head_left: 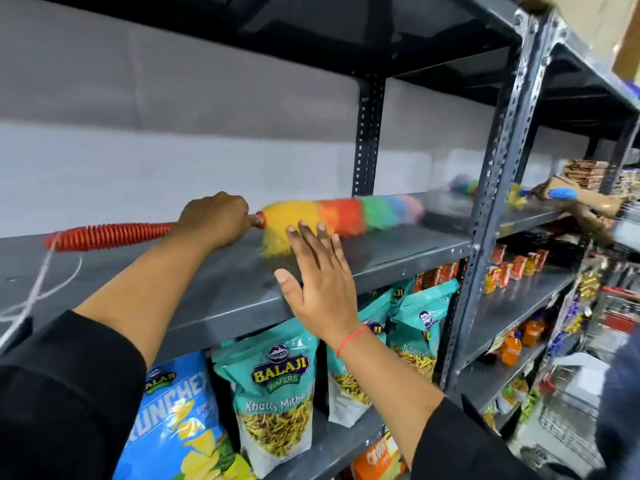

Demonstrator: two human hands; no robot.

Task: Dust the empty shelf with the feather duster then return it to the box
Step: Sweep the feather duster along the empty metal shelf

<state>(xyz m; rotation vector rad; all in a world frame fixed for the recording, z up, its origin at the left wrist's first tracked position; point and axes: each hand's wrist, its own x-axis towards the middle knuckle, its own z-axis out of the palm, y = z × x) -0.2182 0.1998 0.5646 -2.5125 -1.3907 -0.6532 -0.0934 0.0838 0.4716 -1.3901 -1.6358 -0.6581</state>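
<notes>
A rainbow feather duster (346, 214) with a red ribbed handle lies across the empty grey metal shelf (214, 289). Its fluffy head points right and looks blurred. My left hand (214, 220) is shut on the handle just behind the head. My right hand (318, 275) is open with fingers spread, its palm resting on the shelf's front edge just in front of the duster head. A cardboard box (588, 202) holding blue-handled dusters sits on the neighbouring shelf bay at the right.
Teal and blue snack bags (277, 403) fill the shelf below. A perforated grey upright (498, 174) divides the bays. More packets and orange bottles (519, 341) line the right-hand shelves. A wire basket (568, 431) stands low at the right.
</notes>
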